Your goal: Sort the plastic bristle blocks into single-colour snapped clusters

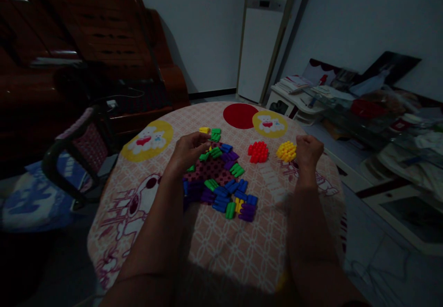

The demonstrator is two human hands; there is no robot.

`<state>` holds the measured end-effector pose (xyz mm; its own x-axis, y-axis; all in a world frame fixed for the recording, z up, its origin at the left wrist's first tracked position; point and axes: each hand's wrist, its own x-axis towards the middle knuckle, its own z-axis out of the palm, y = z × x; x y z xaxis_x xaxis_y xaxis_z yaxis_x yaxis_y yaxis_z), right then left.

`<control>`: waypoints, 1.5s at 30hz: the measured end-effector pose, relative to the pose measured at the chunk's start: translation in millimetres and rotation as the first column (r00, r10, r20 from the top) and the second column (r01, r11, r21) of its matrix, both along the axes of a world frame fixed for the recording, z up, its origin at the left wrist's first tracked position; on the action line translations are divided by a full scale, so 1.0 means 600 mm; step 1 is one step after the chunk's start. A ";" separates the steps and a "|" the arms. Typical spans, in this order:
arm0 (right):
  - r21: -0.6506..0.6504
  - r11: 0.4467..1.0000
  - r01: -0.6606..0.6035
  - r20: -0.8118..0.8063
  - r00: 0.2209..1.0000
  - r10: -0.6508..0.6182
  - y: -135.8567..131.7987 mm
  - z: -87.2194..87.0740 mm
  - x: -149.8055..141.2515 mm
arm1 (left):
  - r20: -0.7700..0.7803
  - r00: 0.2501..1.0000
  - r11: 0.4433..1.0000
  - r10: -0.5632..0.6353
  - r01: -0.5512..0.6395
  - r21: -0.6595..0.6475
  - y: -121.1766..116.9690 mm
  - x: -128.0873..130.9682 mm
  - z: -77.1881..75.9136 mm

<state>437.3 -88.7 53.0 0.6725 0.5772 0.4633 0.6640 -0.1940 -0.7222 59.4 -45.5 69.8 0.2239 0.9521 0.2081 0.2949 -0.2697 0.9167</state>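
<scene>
My left hand [188, 152] hovers over a loose heap of plastic pegs [224, 182] in green, blue, purple and yellow, its fingers curled as if pinching; what they hold is hidden. A yellow peg [204, 130] lies just beyond its fingertips. My right hand [308, 152] is curled closed beside a tidy cluster of yellow pegs [286, 151]. A cluster of red pegs [258, 152] sits between the two hands. A dark red pegboard [211, 171] lies under the mixed heap.
The round table [224, 247] has a pink cartoon-print cloth. A black chair [74, 154] stands at the left, a dark wooden sofa [86, 44] behind it. A cluttered low table [363, 108] is at the right, a white cabinet [263, 39] at the back.
</scene>
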 end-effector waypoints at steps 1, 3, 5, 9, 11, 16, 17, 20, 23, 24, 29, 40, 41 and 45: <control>0.006 1.000 -0.028 -0.010 1.000 0.028 0.003 -0.003 -0.001 | -0.036 0.998 0.999 0.044 -0.043 0.022 0.003 -0.007 -0.002; 0.007 0.998 -0.065 -0.041 0.997 0.065 0.008 -0.009 -0.003 | -0.115 0.985 0.990 0.130 -0.122 0.073 0.010 -0.020 -0.006; 0.008 0.997 -0.081 -0.068 0.994 0.082 0.012 -0.012 -0.005 | -0.172 0.966 0.978 0.193 -0.177 0.109 0.015 -0.031 -0.010; 0.033 0.991 -0.127 -0.154 0.979 0.131 0.012 -0.007 -0.018 | -0.241 0.959 0.989 0.149 -0.141 0.049 0.017 -0.038 -0.009; 0.047 0.986 -0.162 -0.213 0.963 0.168 0.011 0.000 -0.029 | -0.279 0.960 0.999 -0.029 0.022 -0.026 0.006 -0.021 0.000; 0.082 0.975 -0.204 -0.276 0.936 0.219 0.006 0.016 -0.053 | -0.453 0.652 0.778 -0.608 0.602 -0.178 -0.067 0.086 0.019; 0.091 0.974 -0.207 -0.283 0.933 0.225 0.005 0.019 -0.055 | -0.549 0.552 0.737 -0.627 0.648 -0.190 -0.086 0.110 0.018; 0.115 0.971 -0.208 -0.286 0.930 0.233 0.000 0.026 -0.055 | -0.797 0.345 0.735 -0.496 0.656 -0.173 -0.134 0.164 0.007; 0.132 0.972 -0.196 -0.274 0.935 0.225 -0.007 0.035 -0.049 | -0.869 0.272 0.735 -0.413 0.663 -0.142 -0.155 0.180 -0.003; 0.140 0.972 -0.191 -0.269 0.937 0.223 -0.009 0.038 -0.047 | -0.875 0.258 0.728 -0.410 0.670 -0.144 -0.157 0.180 -0.004; 0.180 0.973 -0.142 -0.255 0.949 0.185 -0.020 0.049 -0.031 | -0.890 0.215 0.732 -0.402 0.660 -0.171 -0.156 0.175 0.000; 0.242 0.941 -0.238 -0.323 0.894 0.309 -0.027 0.067 -0.044 | -0.665 0.427 0.685 -0.612 0.706 -0.177 -0.115 0.156 0.006; 0.215 0.928 -0.305 -0.340 0.867 0.363 -0.026 0.068 -0.054 | -0.598 0.522 0.722 -0.608 0.677 -0.144 -0.104 0.150 0.004; 0.066 0.750 -0.658 -0.388 0.676 0.627 -0.021 0.064 -0.106 | -0.160 0.863 0.877 -0.480 0.475 -0.066 -0.061 0.130 -0.013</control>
<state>373.8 -101.3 91.2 0.2288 0.9521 0.2030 0.3361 0.1184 -0.9344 137.4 -82.4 62.2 0.6816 0.7240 0.1060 0.2839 -0.3951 0.8736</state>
